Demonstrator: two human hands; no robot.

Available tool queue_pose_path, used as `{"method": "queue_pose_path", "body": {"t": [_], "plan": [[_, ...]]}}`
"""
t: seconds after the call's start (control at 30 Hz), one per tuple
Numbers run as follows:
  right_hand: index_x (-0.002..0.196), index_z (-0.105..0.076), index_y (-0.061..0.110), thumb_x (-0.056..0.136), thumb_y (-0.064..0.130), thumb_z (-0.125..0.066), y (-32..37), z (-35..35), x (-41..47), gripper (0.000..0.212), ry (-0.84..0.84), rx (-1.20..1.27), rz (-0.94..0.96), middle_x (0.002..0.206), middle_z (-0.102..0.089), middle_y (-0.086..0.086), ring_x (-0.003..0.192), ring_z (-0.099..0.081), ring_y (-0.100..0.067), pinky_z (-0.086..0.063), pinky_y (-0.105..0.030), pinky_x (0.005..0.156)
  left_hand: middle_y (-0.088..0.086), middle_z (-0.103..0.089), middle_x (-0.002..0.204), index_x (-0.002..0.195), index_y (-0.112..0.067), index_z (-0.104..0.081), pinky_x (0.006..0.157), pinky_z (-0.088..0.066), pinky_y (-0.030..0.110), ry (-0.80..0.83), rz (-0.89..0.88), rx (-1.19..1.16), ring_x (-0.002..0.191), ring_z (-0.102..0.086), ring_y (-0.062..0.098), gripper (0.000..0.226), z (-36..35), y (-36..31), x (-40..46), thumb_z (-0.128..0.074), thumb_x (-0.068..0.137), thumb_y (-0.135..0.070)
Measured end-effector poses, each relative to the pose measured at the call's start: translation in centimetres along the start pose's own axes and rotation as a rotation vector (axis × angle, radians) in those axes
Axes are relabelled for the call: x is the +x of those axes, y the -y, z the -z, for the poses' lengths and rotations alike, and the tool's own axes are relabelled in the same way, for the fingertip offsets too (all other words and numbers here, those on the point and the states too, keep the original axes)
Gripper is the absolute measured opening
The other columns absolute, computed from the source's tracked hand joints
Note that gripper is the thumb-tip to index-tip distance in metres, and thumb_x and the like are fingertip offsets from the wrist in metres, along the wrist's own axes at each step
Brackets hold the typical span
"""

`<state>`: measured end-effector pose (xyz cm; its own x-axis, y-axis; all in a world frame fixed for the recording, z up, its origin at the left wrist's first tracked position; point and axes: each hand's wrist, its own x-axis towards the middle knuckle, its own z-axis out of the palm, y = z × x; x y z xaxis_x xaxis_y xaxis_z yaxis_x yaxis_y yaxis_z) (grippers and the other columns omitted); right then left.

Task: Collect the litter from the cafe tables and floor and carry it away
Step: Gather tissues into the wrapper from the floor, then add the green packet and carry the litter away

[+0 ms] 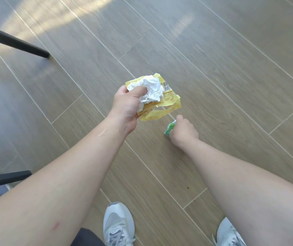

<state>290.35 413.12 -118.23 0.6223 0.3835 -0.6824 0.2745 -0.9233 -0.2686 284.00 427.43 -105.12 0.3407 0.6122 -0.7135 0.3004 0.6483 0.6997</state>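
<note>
The right hand (pixel 184 131) pinches a small crinkled green wrapper (pixel 170 128) at the wooden plank floor (pixel 231 77), directly below the left hand (pixel 127 108) clutching crumpled white tissue (pixel 151 89) and a yellow plastic packet (pixel 167 102).

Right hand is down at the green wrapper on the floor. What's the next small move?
Probably lift the right hand with the green wrapper it seems to pinch, and bring it up to the left hand, which already grips the yellow wrapper and crumpled tissue.
</note>
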Motion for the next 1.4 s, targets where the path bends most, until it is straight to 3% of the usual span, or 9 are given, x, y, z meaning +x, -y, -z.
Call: {"method": "queue_pose_path", "body": {"t": [0.27, 0.43, 0.63, 0.77, 0.93, 1.03, 1.17, 1.3, 1.4], "plan": [[0.096, -0.044, 0.017, 0.087, 0.015, -0.052, 2.3, 9.8, -6.7, 0.013, -0.027, 0.158, 0.031, 0.098, -0.057, -0.005, 0.091, -0.056, -0.031, -0.038, -0.034, 0.064, 0.01, -0.075, 0.103, 0.11, -0.015, -0.064, 0.07, -0.062, 0.047, 0.019, -0.029, 0.035, 0.081, -0.074, 0.028, 0.025, -2.6, -7.8, -7.2, -0.064, 0.09, 0.0], [0.078, -0.049, 0.018, 0.08, 0.012, -0.059, 3.0, 18.7, -13.9, 0.012, -0.056, 0.669, -0.048, 0.07, -0.051, 0.002, 0.06, -0.044, -0.018, -0.031, -0.028, 0.049, 0.008, -0.075, 0.102, 0.11, -0.016, -0.063, 0.062, -0.06, 0.038, 0.03, -0.028, 0.065, 0.078, -0.073, 0.026, 0.025, -4.3, -14.1, -14.4, -0.064, 0.09, -0.001], [0.076, -0.057, 0.017, 0.072, 0.012, -0.064, 3.7, 31.0, -24.7, 0.01, -0.143, 0.979, -0.013, 0.072, -0.057, 0.001, 0.066, -0.051, -0.018, -0.047, -0.036, 0.063, 0.007, -0.075, 0.099, 0.11, -0.016, -0.063, 0.06, -0.061, 0.037, 0.062, -0.056, 0.082, 0.073, -0.074, 0.021, 0.024, -6.4, -22.8, -24.4, -0.065, 0.091, -0.001], [0.082, -0.062, 0.008, 0.073, 0.006, -0.064, 4.4, 39.4, -32.0, 0.009, -0.255, 1.09, 0.049, 0.075, -0.059, -0.002, 0.07, -0.054, -0.018, -0.048, -0.037, 0.065, 0.006, -0.074, 0.1, 0.112, -0.017, -0.062, 0.061, -0.059, 0.035, 0.102, -0.07, 0.068, 0.071, -0.073, 0.02, 0.026, -8.2, -28.8, -31.5, -0.064, 0.092, -0.001], [0.077, -0.059, 0.019, 0.076, 0.002, -0.061, 5.2, 49.2, -40.6, 0.017, -0.403, 1.223, 0.045, 0.076, -0.058, 0.0, 0.072, -0.056, -0.018, -0.049, -0.038, 0.069, 0.01, -0.073, 0.105, 0.115, -0.014, -0.061, 0.065, -0.06, 0.035, 0.2, -0.111, 0.008, 0.08, -0.072, 0.024, 0.027, -10.6, -35.7, -39.8, -0.061, 0.093, 0.001], [0.083, -0.06, 0.018, 0.078, 0.004, -0.06, 5.3, 54.6, -45.3, 0.015, -0.493, 1.28, 0.043, 0.083, -0.061, -0.001, 0.074, -0.058, -0.017, -0.054, -0.038, 0.069, 0.007, -0.074, 0.096, 0.109, -0.015, -0.062, 0.056, -0.059, 0.031, 0.242, -0.134, -0.024, 0.072, -0.074, 0.02, 0.023, -11.5, -39.2, -44.5, -0.061, 0.093, 0.001], [0.088, -0.061, 0.019, 0.081, 0.006, -0.063, 5.8, 60.6, -51.7, 0.015, -0.555, 1.343, 0.112, 0.086, -0.064, 0.0, 0.073, -0.061, -0.013, -0.05, -0.022, 0.054, 0.011, -0.072, 0.1, 0.116, -0.013, -0.059, 0.057, -0.059, 0.033, 0.282, -0.167, -0.041, 0.074, -0.072, 0.024, 0.026, -12.5, -42.8, -50.3, -0.062, 0.093, 0.0], [0.091, -0.06, 0.02, 0.082, 0.007, -0.063, 6.2, 65.5, -57.7, 0.016, -0.701, 1.429, 0.163, 0.09, -0.066, -0.002, 0.079, -0.063, -0.016, -0.051, -0.032, 0.068, 0.014, -0.069, 0.109, 0.131, -0.004, -0.055, 0.064, -0.057, 0.035, 0.337, -0.224, -0.051, 0.082, -0.071, 0.027, 0.038, -13.6, -46.0, -55.5, -0.062, 0.093, -0.002], [0.092, -0.059, 0.022, 0.082, 0.008, -0.064, 6.4, 68.4, -61.7, 0.018, -0.779, 1.499, 0.229, 0.088, -0.067, 0.001, 0.078, -0.067, -0.016, -0.054, -0.031, 0.066, 0.014, -0.071, 0.11, 0.135, 0.0, -0.056, 0.063, -0.059, 0.033, 0.419, -0.281, -0.067, 0.086, -0.072, 0.027, 0.043, -14.3, -47.9, -58.7, -0.06, 0.092, -0.004]]}}
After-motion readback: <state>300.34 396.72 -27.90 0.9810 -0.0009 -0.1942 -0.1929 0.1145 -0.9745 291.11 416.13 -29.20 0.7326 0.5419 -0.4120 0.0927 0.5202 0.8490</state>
